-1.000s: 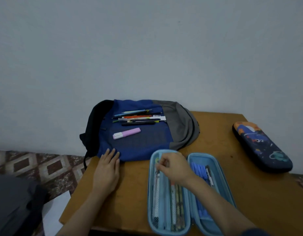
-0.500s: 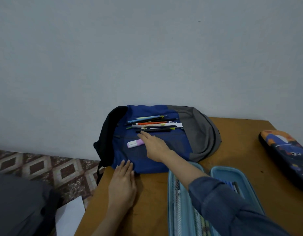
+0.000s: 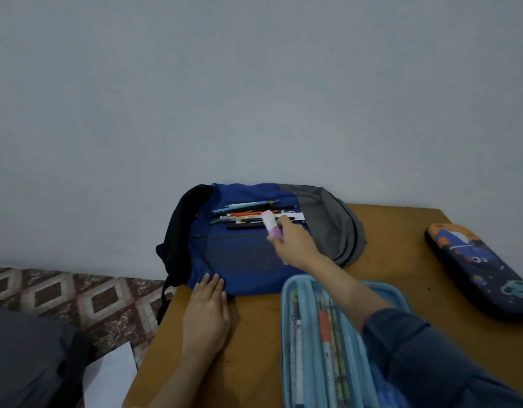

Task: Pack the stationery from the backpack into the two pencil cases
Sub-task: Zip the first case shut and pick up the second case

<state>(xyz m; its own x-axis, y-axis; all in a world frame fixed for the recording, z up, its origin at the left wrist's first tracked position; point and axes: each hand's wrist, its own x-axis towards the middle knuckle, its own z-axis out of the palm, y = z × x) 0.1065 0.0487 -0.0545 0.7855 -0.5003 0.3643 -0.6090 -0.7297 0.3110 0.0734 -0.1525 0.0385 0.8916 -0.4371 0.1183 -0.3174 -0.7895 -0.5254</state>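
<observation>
A blue and grey backpack [image 3: 239, 254] lies flat at the back of the wooden table [image 3: 254, 334]. Several pens and pencils [image 3: 248, 214] lie in a row on top of it. My right hand [image 3: 292, 242] pinches a pink highlighter [image 3: 272, 225] and holds it lifted above the backpack, just in front of the pens. My left hand [image 3: 207, 310] rests flat on the table, fingertips touching the backpack's near edge. A light blue pencil case [image 3: 286, 334] lies open in front, with several pens in its left half; my right arm hides much of its right half.
A dark pencil case with a space print [image 3: 483, 269] lies closed at the table's right side. The wall stands right behind the backpack. Left of the table are a patterned floor [image 3: 77, 295], a white sheet [image 3: 110, 378] and a dark bag [image 3: 27, 360].
My right hand left the blue case, reached to the backpack, picked up the pink highlighter and lifted it to the right. My left hand stayed at the backpack's edge.
</observation>
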